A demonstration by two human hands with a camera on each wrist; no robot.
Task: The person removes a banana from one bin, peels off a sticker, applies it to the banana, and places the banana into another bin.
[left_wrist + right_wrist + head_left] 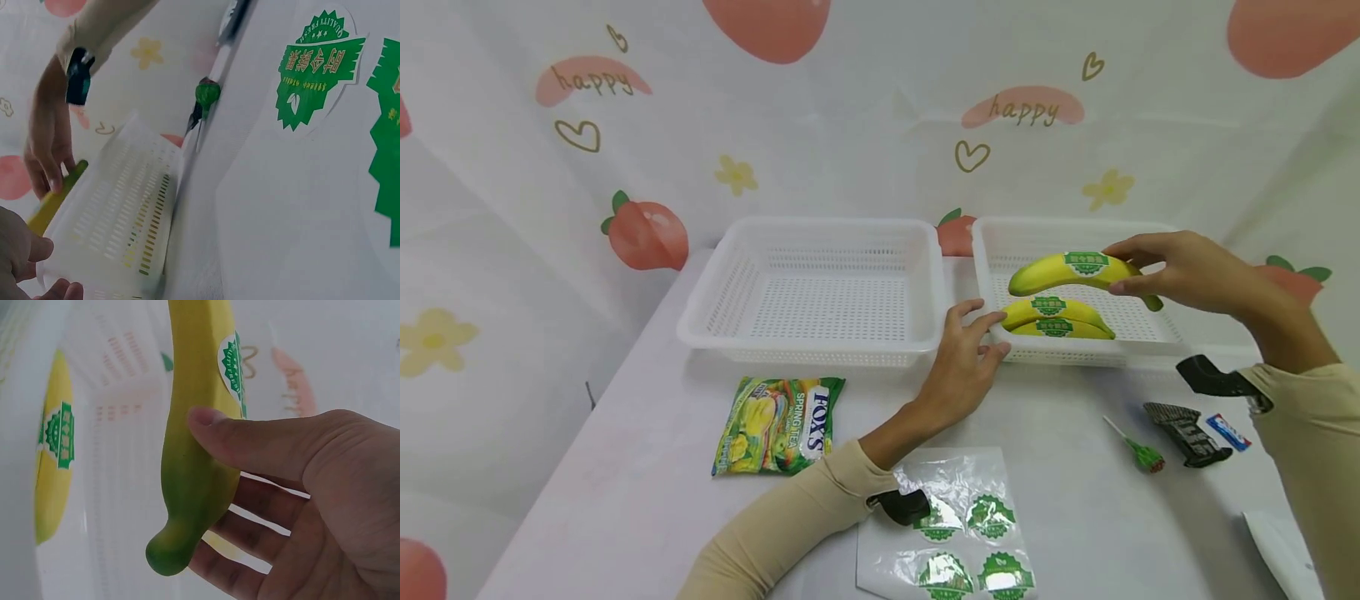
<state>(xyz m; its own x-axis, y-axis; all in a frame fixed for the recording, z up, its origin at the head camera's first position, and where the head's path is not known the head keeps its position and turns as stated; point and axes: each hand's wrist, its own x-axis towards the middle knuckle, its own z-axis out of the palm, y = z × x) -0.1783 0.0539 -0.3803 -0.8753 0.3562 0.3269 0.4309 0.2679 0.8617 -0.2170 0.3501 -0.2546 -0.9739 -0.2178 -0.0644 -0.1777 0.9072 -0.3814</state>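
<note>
My right hand (pixel 1206 275) grips a yellow banana (pixel 1045 273) by its green-tipped end, thumb on one side and fingers on the other. A green-and-white sticker (pixel 230 367) shows on its skin. The banana hangs over the right white basket (pixel 1075 225), where two more stickered bananas (pixel 1086 317) lie side by side along the front wall. At that basket's front left corner, my left hand (pixel 958 362) holds the rim between thumb and fingers. In the left wrist view, the slotted basket wall (pixel 119 206) rises beside the fingertips.
Left of it stands a second white basket (pixel 812 346) with nothing in it. In front lie a green candy bag (pixel 778 425), a sheet of green stickers (pixel 891 567), a lollipop (pixel 1142 454), a black wrapped packet (pixel 1187 433) and a small blue packet (pixel 1228 432). A patterned cloth hangs behind.
</note>
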